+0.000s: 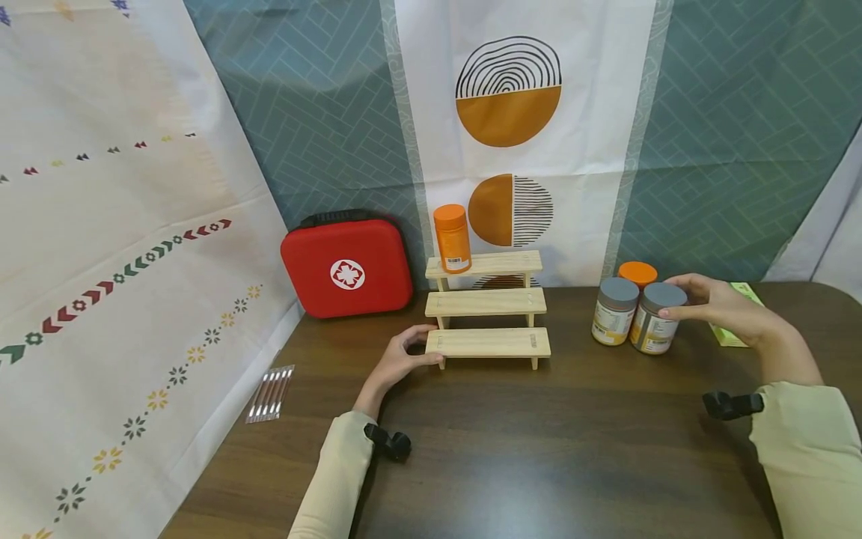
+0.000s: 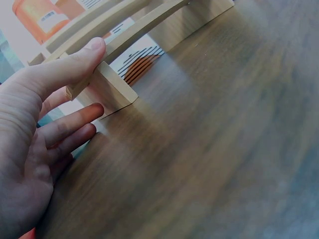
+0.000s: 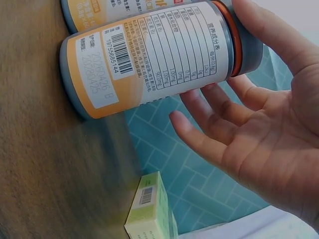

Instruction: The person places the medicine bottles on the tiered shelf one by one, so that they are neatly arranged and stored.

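Observation:
A three-step wooden display stand (image 1: 488, 302) is on the table, and an orange pill bottle (image 1: 453, 239) stands upright at the left of its top step. My left hand (image 1: 397, 358) pinches the left end of the lowest step; in the left wrist view the thumb lies on top of the board. Over at the right, my right hand (image 1: 730, 308) grips a grey-lidded vitamin bottle (image 1: 655, 329) near its lid, the thumb in front and fingers behind. This bottle stands upright against another grey-lidded bottle (image 1: 613, 318). Behind them is an orange-lidded bottle (image 1: 637, 273), mostly hidden.
A red first-aid case (image 1: 346, 266) leans against the back cloth, left of the stand. A clear pack of cotton swabs (image 1: 270, 394) lies near the table's left edge. Partly behind my right hand is a green-yellow box (image 1: 729, 336). Cloth hangs along the back and left side.

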`<state>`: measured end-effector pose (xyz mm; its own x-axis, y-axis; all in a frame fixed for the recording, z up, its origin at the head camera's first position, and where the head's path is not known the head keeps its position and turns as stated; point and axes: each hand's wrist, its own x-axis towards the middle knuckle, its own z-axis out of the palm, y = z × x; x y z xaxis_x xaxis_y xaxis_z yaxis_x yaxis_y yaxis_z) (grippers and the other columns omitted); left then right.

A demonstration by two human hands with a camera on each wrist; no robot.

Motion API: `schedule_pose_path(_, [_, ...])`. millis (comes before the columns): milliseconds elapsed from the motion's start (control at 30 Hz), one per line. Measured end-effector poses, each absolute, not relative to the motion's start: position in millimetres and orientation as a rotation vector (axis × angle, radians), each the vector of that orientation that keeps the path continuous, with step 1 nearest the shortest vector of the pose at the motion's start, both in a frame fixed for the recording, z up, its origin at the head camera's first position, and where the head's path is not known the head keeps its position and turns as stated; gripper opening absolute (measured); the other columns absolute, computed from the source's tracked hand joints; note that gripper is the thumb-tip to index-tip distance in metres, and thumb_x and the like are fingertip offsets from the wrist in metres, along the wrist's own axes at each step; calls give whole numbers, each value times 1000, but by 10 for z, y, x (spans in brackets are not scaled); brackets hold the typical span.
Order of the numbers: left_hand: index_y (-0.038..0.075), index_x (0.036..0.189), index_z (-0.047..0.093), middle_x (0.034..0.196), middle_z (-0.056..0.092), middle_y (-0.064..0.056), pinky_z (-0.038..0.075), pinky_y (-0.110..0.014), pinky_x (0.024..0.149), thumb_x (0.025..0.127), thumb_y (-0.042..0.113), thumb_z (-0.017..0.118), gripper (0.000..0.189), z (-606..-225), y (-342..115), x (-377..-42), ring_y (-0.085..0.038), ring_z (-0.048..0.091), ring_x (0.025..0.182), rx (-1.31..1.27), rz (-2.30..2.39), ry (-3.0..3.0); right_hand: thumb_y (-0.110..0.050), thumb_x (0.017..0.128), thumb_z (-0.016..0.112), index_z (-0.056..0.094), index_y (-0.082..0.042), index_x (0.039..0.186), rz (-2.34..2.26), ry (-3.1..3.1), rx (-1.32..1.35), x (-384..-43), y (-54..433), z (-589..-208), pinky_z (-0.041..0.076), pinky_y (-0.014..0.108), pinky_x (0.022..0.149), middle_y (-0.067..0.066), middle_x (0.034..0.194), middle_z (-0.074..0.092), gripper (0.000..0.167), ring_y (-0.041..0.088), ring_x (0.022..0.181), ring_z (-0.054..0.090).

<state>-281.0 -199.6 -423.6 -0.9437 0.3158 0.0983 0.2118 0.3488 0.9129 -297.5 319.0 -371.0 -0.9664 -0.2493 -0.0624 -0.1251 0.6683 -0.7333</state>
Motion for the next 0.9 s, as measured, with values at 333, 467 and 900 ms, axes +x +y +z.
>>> schedule_pose_path(333, [-1, 133, 54, 123, 62, -26, 40, -47, 101, 81, 4, 75, 57, -4245, -1997, -2817, -36, 55, 115, 503, 1685, 2498, -27, 93, 65, 42, -14, 132, -1204, 2745, -334, -2912, 3221, -3623, 42, 35, 88, -26, 111, 43, 47, -14, 94, 41])
schedule_pose_path(467, [-2, 134, 54, 124, 62, -26, 40, -46, 101, 81, 4, 75, 58, -4252, -2001, -2814, -36, 54, 116, 504, 1679, 2498, -24, 93, 65, 44, -23, 129, -1219, 2762, -357, -2867, 3253, -3563, 43, 20, 78, -30, 110, 44, 42, -15, 94, 44])
schedule_pose_path(900, [-2, 134, 53, 123, 62, -26, 40, -47, 101, 81, 4, 75, 58, -4234, -1994, -2807, -35, 55, 115, 507, 1680, 2498, -20, 91, 69, 48, -26, 125, -1351, 2826, -310, -2756, 3251, -3393, 45, 17, 74, -33, 98, 56, 40, -11, 91, 52])
